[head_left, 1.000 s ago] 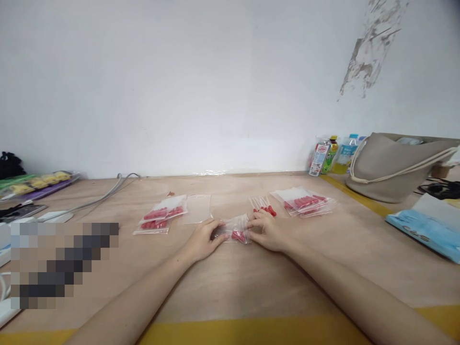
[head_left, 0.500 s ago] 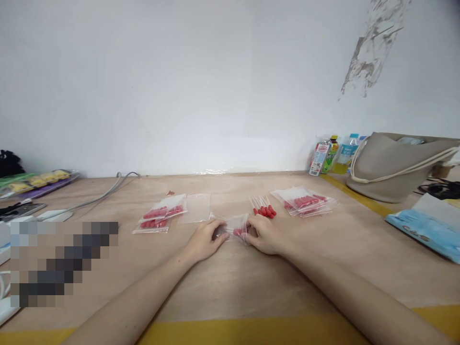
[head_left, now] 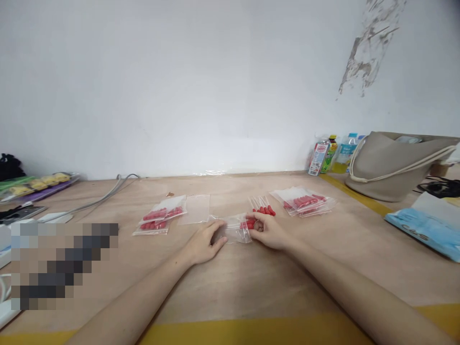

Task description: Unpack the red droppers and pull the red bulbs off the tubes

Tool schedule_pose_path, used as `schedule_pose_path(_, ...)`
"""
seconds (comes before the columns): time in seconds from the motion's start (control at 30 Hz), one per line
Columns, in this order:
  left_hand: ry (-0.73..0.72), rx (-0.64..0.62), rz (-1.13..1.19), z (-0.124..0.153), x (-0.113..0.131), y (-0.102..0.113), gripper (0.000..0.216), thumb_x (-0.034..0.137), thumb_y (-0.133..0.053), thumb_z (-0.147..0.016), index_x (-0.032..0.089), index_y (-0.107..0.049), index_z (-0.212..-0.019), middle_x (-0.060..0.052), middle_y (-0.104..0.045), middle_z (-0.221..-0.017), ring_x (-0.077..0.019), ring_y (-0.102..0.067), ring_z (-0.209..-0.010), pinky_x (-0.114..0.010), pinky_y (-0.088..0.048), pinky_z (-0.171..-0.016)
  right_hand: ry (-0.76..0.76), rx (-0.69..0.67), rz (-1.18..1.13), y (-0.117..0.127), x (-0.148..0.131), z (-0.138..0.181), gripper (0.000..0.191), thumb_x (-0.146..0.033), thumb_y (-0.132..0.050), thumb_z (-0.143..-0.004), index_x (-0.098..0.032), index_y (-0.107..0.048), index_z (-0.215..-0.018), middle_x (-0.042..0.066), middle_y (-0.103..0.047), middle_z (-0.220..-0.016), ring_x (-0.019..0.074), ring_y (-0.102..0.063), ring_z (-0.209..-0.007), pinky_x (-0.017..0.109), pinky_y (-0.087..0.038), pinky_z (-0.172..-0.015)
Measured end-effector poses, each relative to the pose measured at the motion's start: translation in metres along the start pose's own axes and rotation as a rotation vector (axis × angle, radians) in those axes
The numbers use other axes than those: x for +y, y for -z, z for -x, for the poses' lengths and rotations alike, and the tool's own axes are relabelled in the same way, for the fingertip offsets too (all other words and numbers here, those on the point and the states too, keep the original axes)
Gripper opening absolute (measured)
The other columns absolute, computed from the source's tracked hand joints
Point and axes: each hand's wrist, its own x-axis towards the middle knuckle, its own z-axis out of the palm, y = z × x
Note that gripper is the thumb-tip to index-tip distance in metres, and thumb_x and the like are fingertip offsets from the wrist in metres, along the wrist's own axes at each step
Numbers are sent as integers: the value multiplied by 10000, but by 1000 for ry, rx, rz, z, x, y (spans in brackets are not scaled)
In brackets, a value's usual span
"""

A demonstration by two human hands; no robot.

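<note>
A small clear zip bag (head_left: 232, 229) lies on the wooden table (head_left: 230, 282) between my hands. My left hand (head_left: 204, 243) rests on its left end, fingers pressed down on the plastic. My right hand (head_left: 268, 231) pinches the bag's right end, where several red-capped pieces (head_left: 247, 224) sit at the mouth. Just behind my right hand lies a loose bunch of red-tipped clear tubes (head_left: 263, 207).
Filled bags with red pieces (head_left: 161, 216) and an empty clear bag (head_left: 196, 209) lie to the left; a stack of filled bags (head_left: 304, 201) lies to the right. Bottles (head_left: 332, 154), a beige bag (head_left: 393, 165), a blue pack (head_left: 426, 230) and a grey cable (head_left: 100, 197) line the edges.
The red pieces in the bag have shifted rightward to its mouth under my right fingers. My left hand has flattened slightly on the bag's left end.
</note>
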Motion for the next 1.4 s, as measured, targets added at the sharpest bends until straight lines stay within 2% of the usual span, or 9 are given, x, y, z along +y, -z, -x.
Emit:
schedule_pose_path(0.13,22,-46,-26,1,0,0,453,364,-462,-811,205,-432,-1234,-59,-480,-1266,-212,-442,-1159,-368,-351,-993,-83,-37,-291,-3,7,-3,386,-246,-688,-581,-161,-508,-911,19,-608,-800,121,-579,-686,263,-460,-652)
schedule_pose_path(0.37,17,-137,-150,8,10,13,441,361,-425,-830,202,-442,-1241,-73,-454,-1288,-225,-418,-1180,-383,-342,-995,-131,160,-245,22,-8,0,350,-286,-727,-531,-174,-521,-792,16,-641,-760,152,-609,-762,285,-456,-706)
schedule_pose_path(0.57,-44,34,-357,5,21,22,293,359,-424,-830,182,-601,-983,-94,-574,-1072,-260,-517,-999,-440,-401,-875,-89,326,-337,67,-12,1,371,-306,-723,-541,-167,-532,-827,14,-648,-729,124,-609,-660,251,-460,-632)
schedule_pose_path(0.67,-199,40,-233,-2,16,18,321,309,-369,-872,185,-542,-1113,-85,-525,-1182,-212,-454,-1120,-383,-359,-961,17,486,-282,76,-9,-8,367,-351,-697,-579,-172,-517,-845,32,-647,-762,143,-615,-685,255,-464,-607)
schedule_pose_path(0.8,-329,-227,-122,-8,8,14,392,347,-332,-898,275,-398,-1278,-20,-300,-1402,-204,-231,-1301,-395,-235,-1056,315,582,82,67,-3,-25,211,-325,-579,-721,-180,-524,-864,51,-638,-838,160,-610,-776,304,-469,-703)
schedule_pose_path(0.9,-256,-383,-108,-8,7,11,424,428,-294,-898,342,-315,-1313,14,-140,-1449,-238,-139,-1325,-454,-169,-1064,508,515,486,51,4,-36,138,-208,-471,-802,-189,-564,-902,58,-631,-881,165,-580,-832,321,-451,-764)
schedule_pose_path(1.03,-132,-403,-102,-7,10,6,423,463,-239,-901,386,-279,-1315,42,-114,-1451,-240,-107,-1330,-485,-100,-1065,674,324,847,31,14,-43,244,-99,-412,-825,-193,-583,-972,62,-624,-985,179,-530,-907,319,-426,-808)
schedule_pose_path(1.27,195,102,-192,-11,4,12,326,320,-333,-883,185,-516,-1117,-62,-578,-1102,-193,-490,-1048,-334,-365,-914,669,33,1152,19,22,-40,242,-133,-388,-868,-174,-616,-942,79,-624,-963,183,-500,-895,295,-397,-775)
schedule_pose_path(1.4,313,65,-344,-13,1,26,206,328,-473,-796,191,-595,-888,-52,-604,-934,-224,-506,-936,-348,-391,-820,602,-9,1185,18,16,-33,227,-196,-408,-871,-205,-617,-958,73,-621,-936,186,-497,-903,320,-355,-781)
